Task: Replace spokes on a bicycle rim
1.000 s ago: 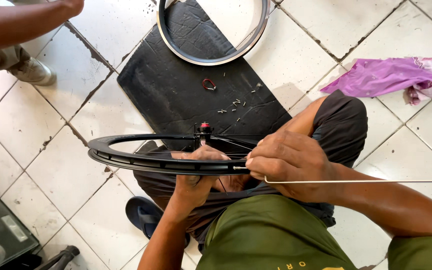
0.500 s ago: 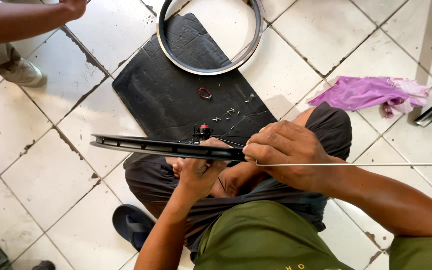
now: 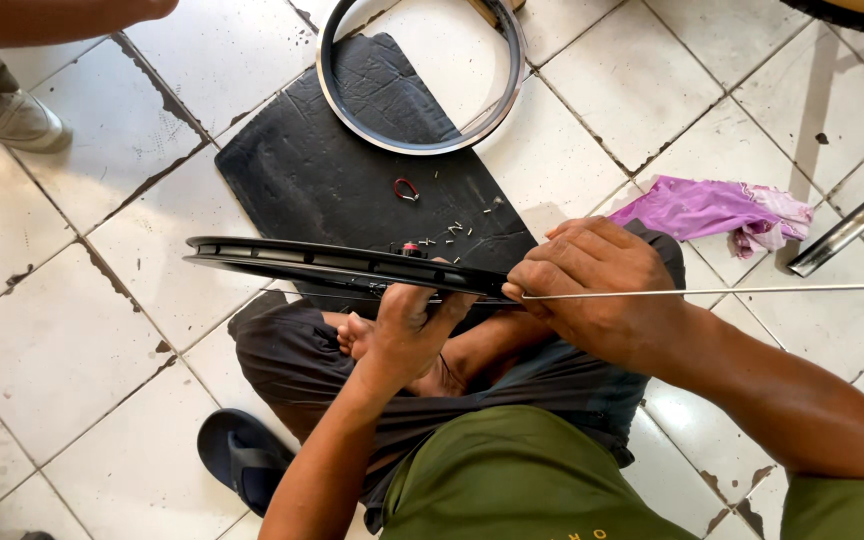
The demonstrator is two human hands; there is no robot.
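Note:
A black bicycle rim (image 3: 292, 263) is seen nearly edge-on over my lap, with a red-capped hub (image 3: 410, 248) at its middle. My left hand (image 3: 407, 325) grips the rim from below near the hub. My right hand (image 3: 592, 285) pinches the end of a long thin metal spoke (image 3: 732, 291) at the rim's right edge; the spoke runs off to the right. I sit on the tiled floor in dark trousers and a green shirt.
A black rubber mat (image 3: 332, 175) lies ahead with several small nipples (image 3: 452, 232) and a red ring (image 3: 405, 188) on it. A second silver rim (image 3: 417, 75) rests at its far end. A purple cloth (image 3: 717, 210), a metal tube (image 3: 847, 225), another person's shoe (image 3: 17, 120) and arm (image 3: 52, 20) are nearby.
The rim has tilted from a visible oval to nearly edge-on. The view has shifted, so the mat and far rim sit lower in frame. Both hands keep their hold.

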